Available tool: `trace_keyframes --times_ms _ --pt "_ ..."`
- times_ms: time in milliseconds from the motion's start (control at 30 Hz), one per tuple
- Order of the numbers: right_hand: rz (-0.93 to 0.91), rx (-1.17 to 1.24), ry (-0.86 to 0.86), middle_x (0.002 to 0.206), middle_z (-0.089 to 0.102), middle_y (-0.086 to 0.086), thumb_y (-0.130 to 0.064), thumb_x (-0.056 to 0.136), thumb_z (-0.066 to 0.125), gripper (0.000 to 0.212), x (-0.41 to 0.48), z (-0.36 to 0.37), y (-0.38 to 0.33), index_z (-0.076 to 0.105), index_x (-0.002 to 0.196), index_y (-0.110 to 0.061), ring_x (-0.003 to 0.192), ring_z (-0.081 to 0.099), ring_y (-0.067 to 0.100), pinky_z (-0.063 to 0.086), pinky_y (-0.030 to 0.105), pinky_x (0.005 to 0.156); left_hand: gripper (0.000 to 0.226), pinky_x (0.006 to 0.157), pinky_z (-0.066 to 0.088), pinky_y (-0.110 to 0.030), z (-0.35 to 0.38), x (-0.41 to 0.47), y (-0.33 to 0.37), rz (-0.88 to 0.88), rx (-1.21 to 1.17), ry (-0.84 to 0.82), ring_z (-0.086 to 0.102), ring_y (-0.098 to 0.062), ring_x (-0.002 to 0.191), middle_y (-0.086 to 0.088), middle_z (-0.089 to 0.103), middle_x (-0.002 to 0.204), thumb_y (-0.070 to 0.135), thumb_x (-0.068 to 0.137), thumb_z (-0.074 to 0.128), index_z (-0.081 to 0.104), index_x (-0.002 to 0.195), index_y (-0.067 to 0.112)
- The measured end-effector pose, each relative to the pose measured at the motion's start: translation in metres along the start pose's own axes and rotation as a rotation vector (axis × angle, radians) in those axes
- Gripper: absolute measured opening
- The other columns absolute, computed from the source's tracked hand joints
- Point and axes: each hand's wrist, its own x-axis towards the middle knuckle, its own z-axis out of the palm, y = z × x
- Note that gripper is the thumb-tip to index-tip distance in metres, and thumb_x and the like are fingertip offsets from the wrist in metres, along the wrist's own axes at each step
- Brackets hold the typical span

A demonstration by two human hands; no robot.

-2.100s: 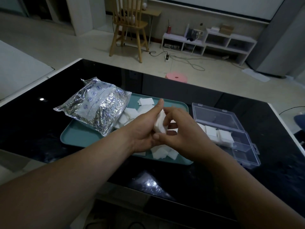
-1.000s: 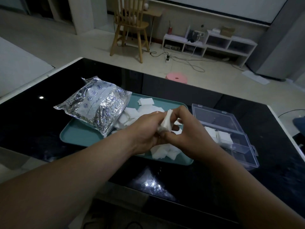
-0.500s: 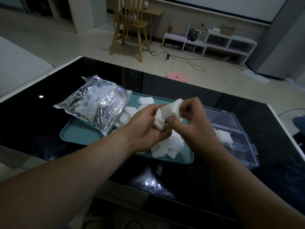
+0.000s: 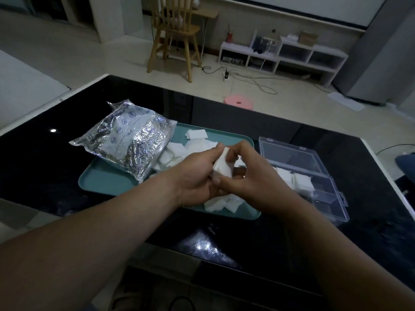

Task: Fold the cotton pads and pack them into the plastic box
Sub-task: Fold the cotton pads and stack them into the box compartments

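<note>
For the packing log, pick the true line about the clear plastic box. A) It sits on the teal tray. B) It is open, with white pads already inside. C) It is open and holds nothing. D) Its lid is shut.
B: the plastic box lies on the black table to the right of the tray, lid thrown back, and white pads show in its base.
</note>
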Motion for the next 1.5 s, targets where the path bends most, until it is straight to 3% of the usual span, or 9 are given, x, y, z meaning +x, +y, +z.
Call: trace_keyframes --times_ms 200,367,533,667,767,1067,1200,1367,1500 --pt "-0.056 -0.084 0.090 0.119 0.061 -0.007 -0.024 0.086 0.085 0.044 -0.004 -0.006 -0.001 0.048 0.107 -0.017 0.090 0.065 -0.005 0.054 0.015 0.070 0.050 0.082 0.050 -0.032 0.008 0.006 -0.002 0.013 -0.056 -0.015 0.052 -0.020 0.094 -0.017 0.051 0.120 0.057 0.107 0.034 0.065 0.118 0.020" --pt "-0.076 -0.170 0.109 0.118 0.060 -0.009 -0.038 0.083 0.086 0.044 -0.015 -0.018 0.011 0.051 0.104 -0.024 0.097 0.066 0.017 0.061 0.039 0.075 0.051 0.088 0.054 -0.036 0.024 0.013 -0.012 0.006 0.000 -0.036 0.068 -0.021 0.099 -0.009 0.072 0.107 0.058 0.105 0.033 0.063 0.124 0.022" --pt "-0.112 -0.190 0.136 0.123 0.056 -0.026 -0.037 0.082 0.086 0.040 -0.028 -0.031 0.017 0.054 0.101 -0.020 0.118 0.050 -0.006 0.048 0.008 0.086 0.051 0.074 0.057 -0.032 0.039 0.017 -0.018 -0.003 0.001 -0.004 0.067 -0.020 0.089 -0.009 0.068 0.100 0.061 0.104 0.035 0.067 0.122 0.025" --pt "-0.119 -0.271 0.150 0.124 0.060 -0.012 -0.057 0.075 0.079 0.046 -0.032 -0.033 0.025 0.052 0.099 -0.029 0.115 0.055 0.011 0.059 0.040 0.087 0.050 0.075 0.056 -0.035 0.047 0.023 -0.026 0.005 0.030 0.037 0.071 -0.020 0.086 -0.008 0.073 0.095 0.059 0.104 0.037 0.066 0.122 0.023" --pt "-0.122 -0.296 0.143 0.124 0.060 -0.009 -0.056 0.074 0.076 0.046 -0.034 -0.035 0.027 0.050 0.099 -0.028 0.113 0.056 0.016 0.058 0.047 0.086 0.055 0.069 0.060 -0.039 0.052 0.026 -0.029 -0.009 0.048 0.041 0.074 -0.022 0.085 -0.007 0.075 0.096 0.065 0.102 0.036 0.067 0.121 0.023" --pt "-0.038 -0.207 0.119 0.111 0.062 -0.011 -0.035 0.077 0.090 0.049 -0.042 -0.057 0.038 0.050 0.104 -0.024 0.095 0.066 0.020 0.060 0.047 0.075 0.053 0.076 0.052 -0.034 0.071 0.042 -0.035 -0.031 0.054 -0.019 0.065 -0.018 0.087 -0.004 0.070 0.095 0.065 0.103 0.032 0.068 0.110 0.026" --pt "-0.032 -0.199 0.108 0.106 0.061 -0.010 -0.032 0.079 0.090 0.048 -0.048 -0.068 0.042 0.051 0.103 -0.019 0.088 0.062 0.018 0.054 0.037 0.075 0.051 0.065 0.051 -0.030 0.078 0.051 -0.039 -0.058 0.057 -0.022 0.056 -0.015 0.076 -0.002 0.058 0.090 0.068 0.101 0.034 0.061 0.108 0.025" --pt "0.007 -0.192 0.085 0.108 0.062 -0.005 -0.036 0.078 0.089 0.047 -0.051 -0.074 0.051 0.050 0.103 -0.026 0.090 0.064 0.021 0.059 0.050 0.074 0.053 0.077 0.049 -0.033 0.083 0.062 -0.042 -0.071 0.038 -0.054 0.063 -0.019 0.090 -0.006 0.066 0.100 0.066 0.103 0.033 0.064 0.116 0.024" --pt "0.006 -0.203 0.093 0.108 0.060 -0.007 -0.032 0.079 0.088 0.046 -0.051 -0.079 0.050 0.050 0.104 -0.025 0.088 0.063 0.008 0.060 0.033 0.073 0.056 0.078 0.046 -0.034 0.086 0.068 -0.042 -0.082 0.009 -0.042 0.064 -0.019 0.083 -0.006 0.066 0.094 0.063 0.104 0.033 0.070 0.102 0.021"
